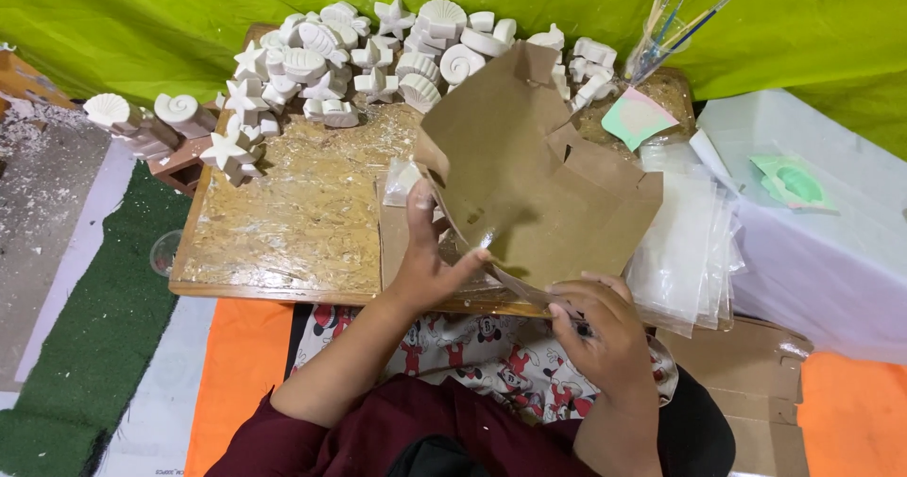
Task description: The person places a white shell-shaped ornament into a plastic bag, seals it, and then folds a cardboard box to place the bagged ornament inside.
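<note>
A flat brown cardboard box blank (pixel 529 179), partly folded, is held up over the wooden board (pixel 293 222). My left hand (pixel 430 255) grips its left lower edge, thumb in front and fingers behind. At its bottom edge, near my lap, my right hand (pixel 595 326) pinches a flap. Under the cardboard lie more brown sheets and a small clear bag (pixel 402 182).
Several white plaster shells and starfish (pixel 378 52) are heaped at the board's far edge. A stack of clear plastic bags (pixel 685 241) lies to the right. Paintbrushes in a jar (pixel 661 33), a pale green mould (pixel 794 182) on a white cloth, green backdrop behind.
</note>
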